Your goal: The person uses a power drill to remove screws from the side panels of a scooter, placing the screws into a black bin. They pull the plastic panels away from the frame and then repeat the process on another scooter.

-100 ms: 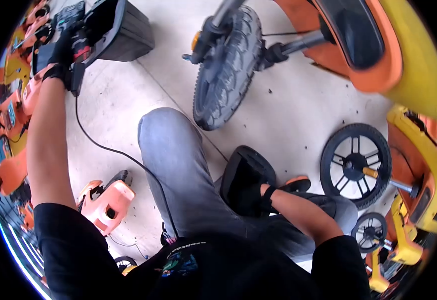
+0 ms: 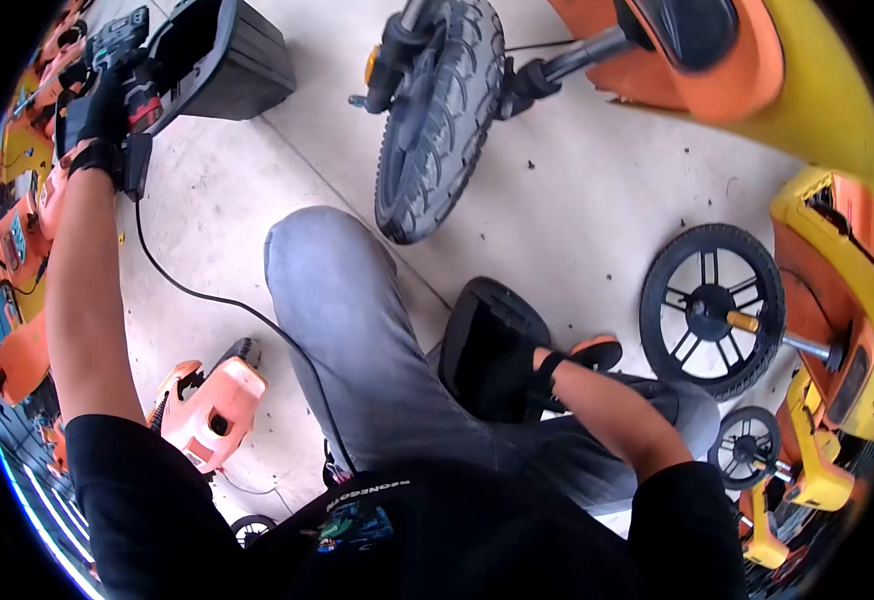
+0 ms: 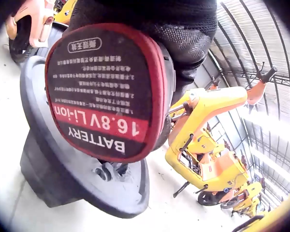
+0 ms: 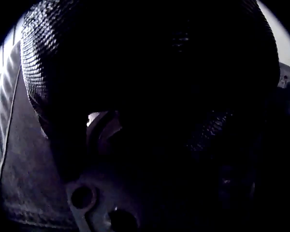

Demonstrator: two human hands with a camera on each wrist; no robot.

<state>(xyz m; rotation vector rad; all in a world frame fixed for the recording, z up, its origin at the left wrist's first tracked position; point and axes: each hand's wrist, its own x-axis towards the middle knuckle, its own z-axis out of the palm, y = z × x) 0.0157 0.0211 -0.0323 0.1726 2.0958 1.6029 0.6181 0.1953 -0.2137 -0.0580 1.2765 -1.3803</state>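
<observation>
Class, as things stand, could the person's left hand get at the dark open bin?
Probably yes: the left hand is right beside the dark bin, whose opening looks unblocked; but it already grips a drill, so its fingers may need freeing first.

left arm (image 2: 87, 300) outstretched | left grip (image 2: 106, 112) curled | right elbow (image 2: 660, 452) bent | right grip (image 2: 505, 378) low

Right hand (image 2: 509, 376) — mostly lost in shadow; black shell (image 2: 492, 310) — inside too dark to tell.
</observation>
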